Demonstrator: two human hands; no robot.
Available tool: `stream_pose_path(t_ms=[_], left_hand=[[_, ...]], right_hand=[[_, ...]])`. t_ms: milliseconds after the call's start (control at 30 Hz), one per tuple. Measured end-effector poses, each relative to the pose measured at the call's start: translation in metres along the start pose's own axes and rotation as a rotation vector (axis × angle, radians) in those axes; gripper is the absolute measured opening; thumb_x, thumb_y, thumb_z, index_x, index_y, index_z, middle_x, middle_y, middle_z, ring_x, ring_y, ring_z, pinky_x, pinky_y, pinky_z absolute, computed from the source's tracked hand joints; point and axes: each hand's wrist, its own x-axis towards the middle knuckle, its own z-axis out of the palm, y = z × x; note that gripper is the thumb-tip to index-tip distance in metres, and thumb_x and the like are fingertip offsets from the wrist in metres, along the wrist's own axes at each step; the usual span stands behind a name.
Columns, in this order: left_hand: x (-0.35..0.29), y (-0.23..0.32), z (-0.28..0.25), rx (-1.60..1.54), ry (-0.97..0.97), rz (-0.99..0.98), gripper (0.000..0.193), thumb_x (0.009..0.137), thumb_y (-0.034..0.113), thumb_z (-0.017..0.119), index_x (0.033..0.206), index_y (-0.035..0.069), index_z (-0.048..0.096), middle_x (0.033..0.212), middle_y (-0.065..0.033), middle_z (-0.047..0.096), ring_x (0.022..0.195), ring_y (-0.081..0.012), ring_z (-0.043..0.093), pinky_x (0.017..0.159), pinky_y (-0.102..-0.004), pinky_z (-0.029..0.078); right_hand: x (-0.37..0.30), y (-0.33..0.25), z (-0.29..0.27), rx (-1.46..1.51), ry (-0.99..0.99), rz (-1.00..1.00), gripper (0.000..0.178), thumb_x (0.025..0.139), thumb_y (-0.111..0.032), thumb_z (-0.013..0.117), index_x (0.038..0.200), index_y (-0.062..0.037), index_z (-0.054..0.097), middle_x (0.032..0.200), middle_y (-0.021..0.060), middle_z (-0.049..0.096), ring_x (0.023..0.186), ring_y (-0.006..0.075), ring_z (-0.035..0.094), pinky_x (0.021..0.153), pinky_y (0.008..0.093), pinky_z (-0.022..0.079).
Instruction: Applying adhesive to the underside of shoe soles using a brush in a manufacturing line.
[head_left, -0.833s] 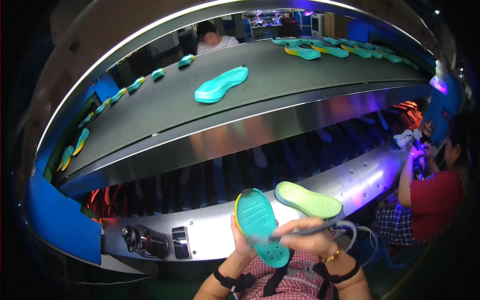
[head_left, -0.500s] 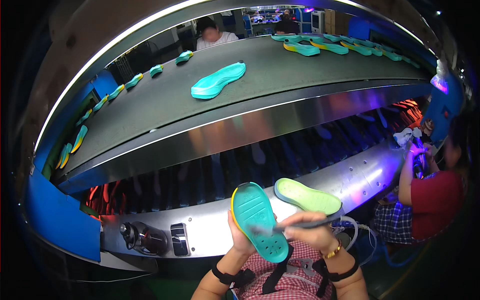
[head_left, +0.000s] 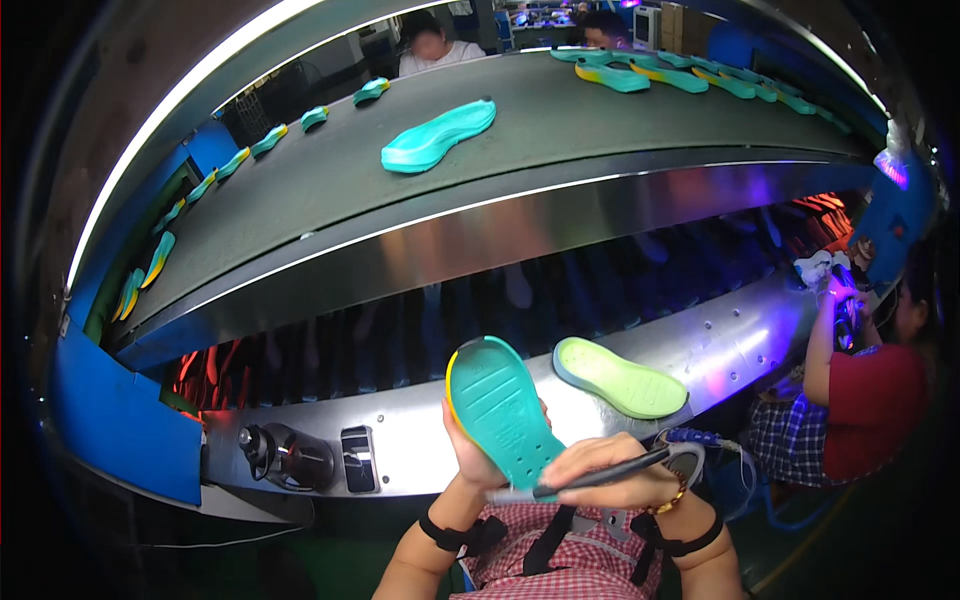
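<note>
While the left hand clasps the teal shoe sole over the near edge of the desk, the right hand pinches a black-handled brush across the sole's near end. Steady support and light, even strokes within the sole's outline should serve best.

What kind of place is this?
Likely a shoe factory: teal soles lie along a dark belt, the left hand holds another sole, and a person in red works along the same metal bench.
</note>
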Motion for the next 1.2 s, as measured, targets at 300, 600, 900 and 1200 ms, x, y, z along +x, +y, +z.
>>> stream_pose_path(t_ms=[300, 600, 900, 1200], left_hand=[[0.005, 0.005, 0.004, -0.021, -0.045, 0.242, 0.088, 0.074, 0.073, 0.006, 0.109, 0.003, 0.047, 0.089, -0.0182, 0.056, 0.076, -0.0271, 0.056, 0.068, -0.0381, 0.048], [0.005, 0.018, 0.012, 0.018, -0.049, 0.33, 0.091, 0.073, 0.075, 0.007, 0.107, 0.001, 0.048, 0.087, -0.0191, 0.055, 0.075, -0.0286, 0.056, 0.067, -0.0396, 0.047], [0.003, 0.02, 0.011, 0.124, -0.108, 0.281, 0.09, 0.074, 0.073, 0.007, 0.114, 0.002, 0.044, 0.096, -0.0189, 0.055, 0.083, -0.0287, 0.056, 0.074, -0.0408, 0.046], [-0.015, -0.008, -0.001, 0.091, -0.012, -0.014, 0.065, 0.084, 0.05, 0.034, 0.125, 0.0, 0.035, 0.114, -0.0204, 0.05, 0.101, -0.0322, 0.053, 0.087, -0.0448, 0.043]], right_hand=[[-0.011, 0.008, -0.006, -0.007, -0.059, -0.026, 0.019, 0.068, -0.001, 0.067, 0.087, 0.0012, 0.063, 0.09, 0.0125, 0.063, 0.084, 0.0198, 0.061, 0.077, 0.0292, 0.048], [-0.023, 0.007, -0.013, 0.01, 0.014, 0.036, 0.022, 0.068, -0.001, 0.068, 0.089, 0.0005, 0.063, 0.092, 0.0121, 0.063, 0.088, 0.021, 0.06, 0.08, 0.031, 0.046], [-0.027, 0.023, -0.014, 0.298, 0.165, 0.215, 0.02, 0.072, 0.001, 0.063, 0.092, 0.0009, 0.062, 0.098, 0.0158, 0.06, 0.091, 0.0223, 0.058, 0.083, 0.031, 0.045], [-0.021, 0.002, 0.003, 0.215, 0.22, 0.33, 0.02, 0.075, 0.001, 0.062, 0.094, 0.0027, 0.06, 0.093, 0.0115, 0.062, 0.083, 0.0137, 0.058, 0.075, 0.024, 0.047]])
